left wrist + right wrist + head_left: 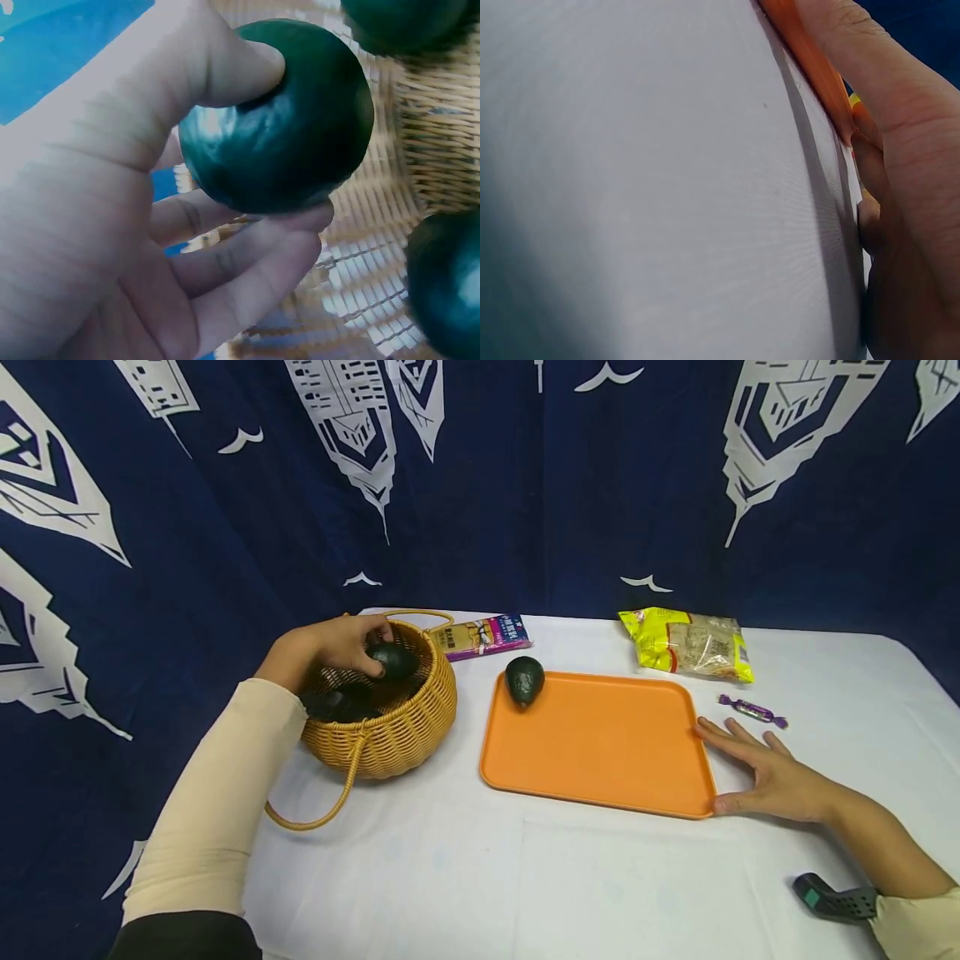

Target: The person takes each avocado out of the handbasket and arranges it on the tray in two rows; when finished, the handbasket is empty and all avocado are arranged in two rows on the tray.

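Observation:
My left hand (341, 643) holds a dark green avocado (393, 662) at the mouth of a wicker basket (420, 727). In the left wrist view the thumb lies on top of this avocado (300, 127) and the fingers curl beneath it. Other avocados (454, 285) lie inside the basket. One more avocado (524, 681) rests on the upper left corner of an orange tray (592, 743). At the tray's right edge my right hand (776, 781) touches the rim with spread fingers and thumb. The right wrist view shows its thumb against the orange rim (810, 60).
Behind the basket lies a gold and purple packet (483, 637). A yellow snack bag (686, 643) is at the back right, and a purple wrapped candy (753, 708) lies right of the tray. The basket's handle (322, 818) droops onto the white tablecloth (450, 868).

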Demonstrator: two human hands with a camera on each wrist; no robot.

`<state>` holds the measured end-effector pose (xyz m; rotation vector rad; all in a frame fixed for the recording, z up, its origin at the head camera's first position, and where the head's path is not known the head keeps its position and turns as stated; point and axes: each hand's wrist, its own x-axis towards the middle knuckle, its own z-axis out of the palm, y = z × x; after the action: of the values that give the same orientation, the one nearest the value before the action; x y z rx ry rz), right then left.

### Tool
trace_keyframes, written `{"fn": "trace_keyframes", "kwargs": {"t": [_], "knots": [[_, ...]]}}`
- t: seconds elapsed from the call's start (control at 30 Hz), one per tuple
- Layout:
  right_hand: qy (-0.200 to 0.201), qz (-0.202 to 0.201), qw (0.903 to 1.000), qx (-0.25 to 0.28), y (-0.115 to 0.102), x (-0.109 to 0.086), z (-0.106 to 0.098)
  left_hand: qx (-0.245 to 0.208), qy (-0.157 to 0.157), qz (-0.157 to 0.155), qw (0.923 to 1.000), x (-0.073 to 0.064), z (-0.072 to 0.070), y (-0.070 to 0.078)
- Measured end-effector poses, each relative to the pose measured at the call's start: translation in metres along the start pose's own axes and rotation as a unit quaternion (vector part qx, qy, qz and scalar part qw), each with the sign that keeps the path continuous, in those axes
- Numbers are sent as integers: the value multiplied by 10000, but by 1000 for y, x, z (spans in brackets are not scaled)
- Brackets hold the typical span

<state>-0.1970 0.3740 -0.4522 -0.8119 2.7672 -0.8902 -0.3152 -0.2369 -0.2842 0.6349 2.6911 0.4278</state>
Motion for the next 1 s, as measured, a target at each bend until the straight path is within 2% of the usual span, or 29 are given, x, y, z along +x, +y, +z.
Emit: {"fn": "trace_keyframes", "kwargs": {"t": [0.2,0.3,0.4,0.5,0.73,0.9,1.0], "knots": [[-84,87,9999,-1,-2,1,-3,-116,365,88,9992,-28,-16,9],[-108,114,9999,-5,-2,1,-3,-354,610,104,9975,-42,-23,11],[-116,112,9999,13,-1,1,-3,-733,904,223,9930,-54,-30,14],[-90,82,9999,18,0,0,-1,-1044,1242,385,9860,-60,-36,21],[-46,29,10000,42,1,0,1,-1301,1835,1126,9678,-46,-34,51],[-38,19,10000,-6,0,1,1,-1349,2197,1616,9526,-32,-24,87],[-59,90,9999,-16,-1,1,0,-1613,2349,1805,9414,-22,-16,112]]}}
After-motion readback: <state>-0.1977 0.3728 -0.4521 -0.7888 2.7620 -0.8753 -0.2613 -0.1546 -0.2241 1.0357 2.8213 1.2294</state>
